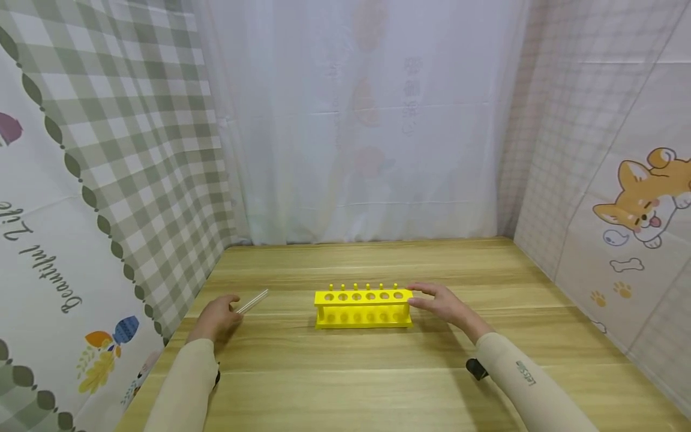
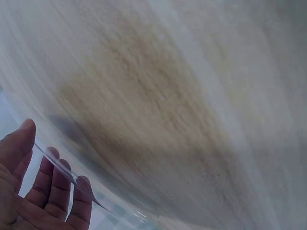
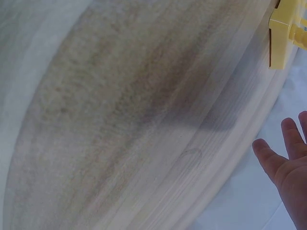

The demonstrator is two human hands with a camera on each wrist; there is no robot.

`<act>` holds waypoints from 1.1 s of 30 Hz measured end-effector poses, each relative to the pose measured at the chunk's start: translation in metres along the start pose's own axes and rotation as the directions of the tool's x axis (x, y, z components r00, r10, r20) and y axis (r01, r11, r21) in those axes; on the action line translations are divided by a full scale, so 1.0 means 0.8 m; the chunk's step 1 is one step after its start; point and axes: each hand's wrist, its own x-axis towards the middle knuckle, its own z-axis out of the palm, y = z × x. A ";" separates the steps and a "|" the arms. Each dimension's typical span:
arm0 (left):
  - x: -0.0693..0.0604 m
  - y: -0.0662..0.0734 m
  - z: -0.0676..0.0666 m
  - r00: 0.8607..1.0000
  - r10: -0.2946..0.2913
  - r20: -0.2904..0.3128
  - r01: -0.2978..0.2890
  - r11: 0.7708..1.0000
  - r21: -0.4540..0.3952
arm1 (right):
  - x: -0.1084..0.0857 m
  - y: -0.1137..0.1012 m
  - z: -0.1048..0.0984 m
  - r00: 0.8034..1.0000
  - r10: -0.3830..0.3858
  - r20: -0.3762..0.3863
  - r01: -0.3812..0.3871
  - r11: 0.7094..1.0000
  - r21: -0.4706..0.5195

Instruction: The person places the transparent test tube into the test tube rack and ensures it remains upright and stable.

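Observation:
My left hand is low over the left of the table, its thumb and fingers around the near end of a clear thin tube. Whether that is one tube or several side by side, I cannot tell. In the left wrist view, the transparent length crosses the fingers from the thumb tip. A yellow test tube rack stands upright in the middle, with a row of holes and short pegs behind them. At its right end, my right hand has extended, spread fingers, the tips touching or almost touching the rack.
The wood-grain table spreads around both hands. A pale curtain hangs along its back edge. A green checked cloth borders the left, and a cloth with a cartoon dog borders the right.

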 end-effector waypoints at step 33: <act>0.020 0.045 -0.001 0.982 0.167 -0.084 -0.166 0.986 0.010 | -0.002 -0.002 0.002 1.000 0.031 0.006 -0.030 1.000 -0.004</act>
